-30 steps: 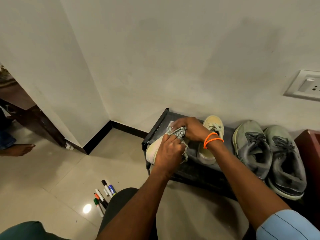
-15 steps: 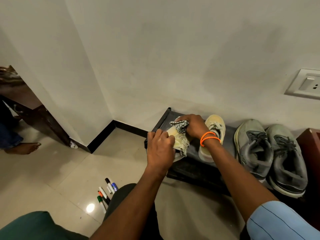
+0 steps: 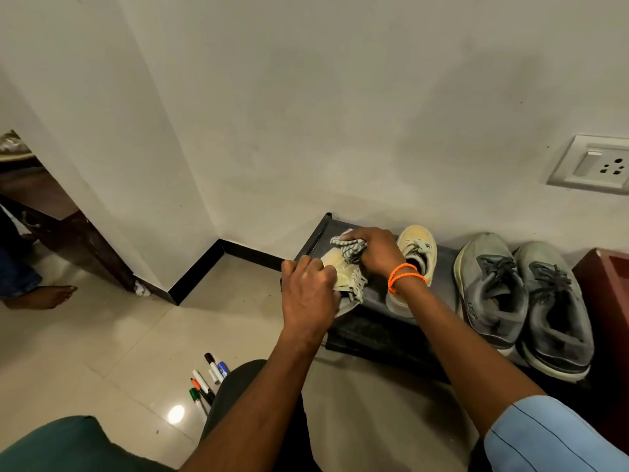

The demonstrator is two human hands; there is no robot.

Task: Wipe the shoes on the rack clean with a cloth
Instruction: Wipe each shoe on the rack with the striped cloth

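Currently wiping: right hand (image 3: 372, 253) clutches cloth (image 3: 350, 249) on toe of pale shoe (image 3: 337, 267), far-left end of rack (image 3: 374, 301); left hand (image 3: 308, 291) grips shoe's near side. Next, likely: turn shoe, wipe other side, then second pale shoe (image 3: 413, 267).

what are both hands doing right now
Left hand: gripping the pale yellow lace-up shoe at the rack's left end.
Right hand: clutching the bunched grey checked cloth against that shoe.
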